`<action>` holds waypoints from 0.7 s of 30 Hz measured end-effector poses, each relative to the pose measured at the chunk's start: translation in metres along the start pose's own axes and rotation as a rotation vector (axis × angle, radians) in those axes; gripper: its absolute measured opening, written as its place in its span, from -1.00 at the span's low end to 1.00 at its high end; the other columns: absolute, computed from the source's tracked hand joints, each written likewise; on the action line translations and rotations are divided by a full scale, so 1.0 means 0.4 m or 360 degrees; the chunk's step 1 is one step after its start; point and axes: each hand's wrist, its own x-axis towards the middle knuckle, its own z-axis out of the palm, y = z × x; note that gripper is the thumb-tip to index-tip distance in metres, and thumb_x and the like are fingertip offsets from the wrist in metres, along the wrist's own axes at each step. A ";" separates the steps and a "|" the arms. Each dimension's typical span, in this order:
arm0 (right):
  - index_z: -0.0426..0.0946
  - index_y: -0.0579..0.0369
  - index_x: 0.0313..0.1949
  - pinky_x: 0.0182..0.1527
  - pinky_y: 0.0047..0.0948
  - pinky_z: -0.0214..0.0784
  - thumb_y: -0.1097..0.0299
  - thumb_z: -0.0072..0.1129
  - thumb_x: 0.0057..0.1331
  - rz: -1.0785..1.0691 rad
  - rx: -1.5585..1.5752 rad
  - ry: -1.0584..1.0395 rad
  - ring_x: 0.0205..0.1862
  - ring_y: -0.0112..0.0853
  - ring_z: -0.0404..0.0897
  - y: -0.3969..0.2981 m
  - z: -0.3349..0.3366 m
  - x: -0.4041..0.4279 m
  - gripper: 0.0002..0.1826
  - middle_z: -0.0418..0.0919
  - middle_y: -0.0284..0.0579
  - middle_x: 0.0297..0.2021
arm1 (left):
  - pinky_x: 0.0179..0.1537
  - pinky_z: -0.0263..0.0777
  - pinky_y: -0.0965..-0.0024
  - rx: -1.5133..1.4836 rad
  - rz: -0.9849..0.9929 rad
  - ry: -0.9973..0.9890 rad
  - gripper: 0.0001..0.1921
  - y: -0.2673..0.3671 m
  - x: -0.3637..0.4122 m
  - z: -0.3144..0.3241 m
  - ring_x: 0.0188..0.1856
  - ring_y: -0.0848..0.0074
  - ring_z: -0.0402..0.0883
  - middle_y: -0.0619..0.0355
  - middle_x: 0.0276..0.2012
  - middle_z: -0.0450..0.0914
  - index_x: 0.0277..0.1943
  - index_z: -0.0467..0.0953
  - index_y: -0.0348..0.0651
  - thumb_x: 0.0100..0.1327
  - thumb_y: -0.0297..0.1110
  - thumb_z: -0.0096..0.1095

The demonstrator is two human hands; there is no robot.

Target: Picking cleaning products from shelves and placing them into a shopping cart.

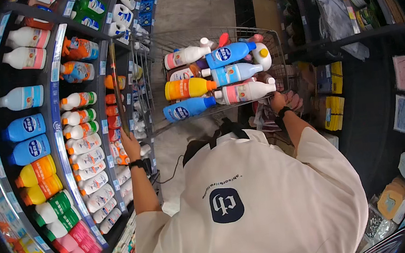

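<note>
A wire shopping cart (279, 50) stands sideways before me, heaped with bottles lying on their sides. My left hand (130, 147) is closed around the near end of its handle bar (118, 87), beside the left shelves. At the cart's near right corner my right hand (279, 102) grips the wire rim. On the heap lie a blue bottle (228, 54), another blue bottle (186, 109), a yellow bottle (185, 88) with an orange cap, a white bottle (245, 92) with a pink label and a light-blue bottle (235, 73). Bottles underneath are partly hidden.
Left of me, shelves (61, 104) hold rows of bottles close to the cart handle. Dark shelving (361, 84) lines the right side, with yellow packages (331, 79) near my right arm. Grey floor (194, 12) stretches beyond the cart. A thin cable (176, 172) hangs by my left side.
</note>
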 end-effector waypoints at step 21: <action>0.53 0.21 0.11 0.09 -0.15 0.41 0.52 0.13 0.30 0.0019 0.0981 0.0634 0.01 -0.04 0.55 -0.568 0.051 -0.079 -0.63 0.55 0.12 -0.04 | 0.25 0.28 -0.03 0.0223 0.0475 -0.0058 -0.52 0.172 0.509 0.097 0.28 -0.07 0.38 -0.19 0.25 0.43 0.37 0.32 -0.19 0.42 -0.41 0.07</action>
